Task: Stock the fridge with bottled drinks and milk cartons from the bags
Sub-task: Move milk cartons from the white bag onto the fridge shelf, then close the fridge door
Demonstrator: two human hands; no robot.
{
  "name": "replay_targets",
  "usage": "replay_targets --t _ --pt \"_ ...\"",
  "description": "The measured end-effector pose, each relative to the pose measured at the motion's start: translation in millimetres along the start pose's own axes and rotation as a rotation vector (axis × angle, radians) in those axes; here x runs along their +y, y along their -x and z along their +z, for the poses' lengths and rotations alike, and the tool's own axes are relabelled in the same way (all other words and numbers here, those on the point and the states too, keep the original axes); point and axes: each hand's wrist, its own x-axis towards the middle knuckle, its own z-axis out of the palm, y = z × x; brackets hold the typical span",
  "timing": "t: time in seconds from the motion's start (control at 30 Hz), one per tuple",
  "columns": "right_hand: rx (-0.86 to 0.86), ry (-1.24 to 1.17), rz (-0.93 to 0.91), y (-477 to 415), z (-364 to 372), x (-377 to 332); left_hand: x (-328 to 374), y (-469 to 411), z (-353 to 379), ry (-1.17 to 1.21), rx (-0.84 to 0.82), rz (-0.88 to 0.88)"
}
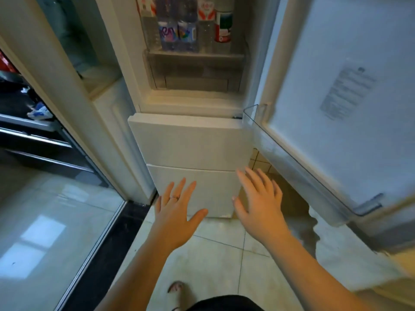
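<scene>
Your left hand (pixel 177 218) is spread, fingers straight and apart, back facing up, with a thin metal ring (pixel 174 197) on one finger; it holds nothing. Your right hand (pixel 260 207) is spread the same way and holds nothing. Both are in front of the smooth, matte white lower drawer fronts of the fridge (pixel 190 140); whether they touch cannot be told.

The upper compartment is open. Two clear plastic bottles (pixel 177 33) with purple labels stand side by side on the shelf. Just right of them is a red-and-white labelled container (pixel 205 10), then a cylindrical container (pixel 223 28) labelled red, white and green. Below the shelf is a frosted translucent drawer (pixel 195 70).

The fridge door (pixel 336 108) stands open on your right, with a clear plastic bin (pixel 280 142) low on it. The floor (pixel 213 254) is glossy pale tile.
</scene>
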Motion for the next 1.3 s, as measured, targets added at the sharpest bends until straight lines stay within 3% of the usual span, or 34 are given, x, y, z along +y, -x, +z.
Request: replay_targets --t 0.4,0.6,0.83,1.3 --pt "-0.047 -0.25 -0.033 170 -38 158 148 98 121 0.18 -0.154 -0.016" --pt "0.081 -0.426 0.168 219 -73 207 214 110 152 0.31 -0.303 0.043" --pt "0.272 -0.74 0.385 216 -110 230 277 110 165 0.488 -0.33 0.112" --pt "0.15 -0.907 0.315 186 -128 226 305 105 146 0.665 -0.181 0.155"
